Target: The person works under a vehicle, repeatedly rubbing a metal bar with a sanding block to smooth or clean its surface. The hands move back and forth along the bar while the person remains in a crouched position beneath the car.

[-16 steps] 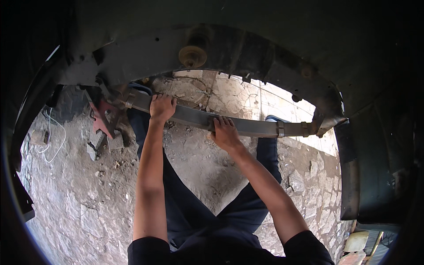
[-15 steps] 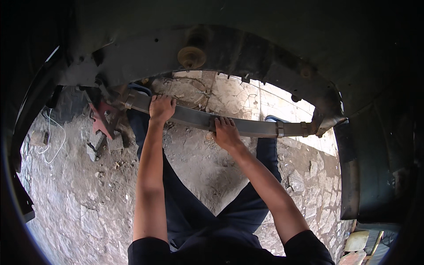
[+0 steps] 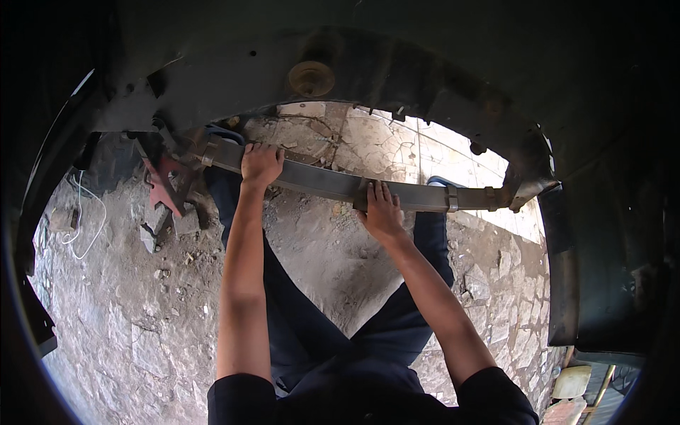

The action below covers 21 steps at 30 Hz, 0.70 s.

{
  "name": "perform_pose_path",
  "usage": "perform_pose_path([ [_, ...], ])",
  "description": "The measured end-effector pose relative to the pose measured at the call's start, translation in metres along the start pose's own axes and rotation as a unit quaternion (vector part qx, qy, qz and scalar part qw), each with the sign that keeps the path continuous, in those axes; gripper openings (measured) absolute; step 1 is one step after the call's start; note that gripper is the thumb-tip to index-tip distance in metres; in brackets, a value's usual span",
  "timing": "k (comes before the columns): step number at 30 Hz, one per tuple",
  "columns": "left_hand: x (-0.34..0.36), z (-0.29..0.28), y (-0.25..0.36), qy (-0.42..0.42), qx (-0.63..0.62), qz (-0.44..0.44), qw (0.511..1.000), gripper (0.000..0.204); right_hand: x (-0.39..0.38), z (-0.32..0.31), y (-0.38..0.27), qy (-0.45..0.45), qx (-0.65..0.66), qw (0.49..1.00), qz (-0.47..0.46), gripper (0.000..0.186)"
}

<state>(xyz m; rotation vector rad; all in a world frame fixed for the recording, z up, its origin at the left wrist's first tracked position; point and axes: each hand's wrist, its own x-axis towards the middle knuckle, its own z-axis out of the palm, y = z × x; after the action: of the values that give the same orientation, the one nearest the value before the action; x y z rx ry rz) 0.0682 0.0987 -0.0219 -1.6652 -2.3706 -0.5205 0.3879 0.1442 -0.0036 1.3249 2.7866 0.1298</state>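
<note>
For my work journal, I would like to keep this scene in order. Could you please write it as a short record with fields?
Left hand: on the bar, nearer its left end
Right hand: on the bar, further right
Bar: grey, crosswise, with metal bands
Stand: red, at left, near grey blocks
Floor: rough stone paving and dirt

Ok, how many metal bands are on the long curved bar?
3: one band left of the left hand, a second right of the right hand, a third nearer the right end of the bar. Hands may hide more.
</note>
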Motion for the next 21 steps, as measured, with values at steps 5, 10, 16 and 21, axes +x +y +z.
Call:
perform_pose_path([
  [5, 0.002, 0.001, 0.001, 0.020, 0.000, 0.003, 1.000, 0.031, -0.018, 0.013, -0.010, 0.007, -0.036, 0.999, -0.018, 0.077],
  [10, 0.002, 0.002, 0.000, 0.005, 0.011, -0.009, 1.000, 0.030, -0.015, 0.020, -0.024, -0.001, -0.023, 0.999, -0.038, 0.075],
  [16, 0.004, 0.005, 0.000, 0.013, 0.012, -0.002, 1.000, 0.031, 0.002, 0.039, -0.032, 0.099, -0.118, 0.983, -0.100, 0.068],
  [21, 0.004, 0.004, -0.002, 0.003, 0.033, -0.001, 0.999, 0.033, 0.014, 0.025, -0.045, 0.075, -0.072, 0.988, -0.110, 0.062],
])
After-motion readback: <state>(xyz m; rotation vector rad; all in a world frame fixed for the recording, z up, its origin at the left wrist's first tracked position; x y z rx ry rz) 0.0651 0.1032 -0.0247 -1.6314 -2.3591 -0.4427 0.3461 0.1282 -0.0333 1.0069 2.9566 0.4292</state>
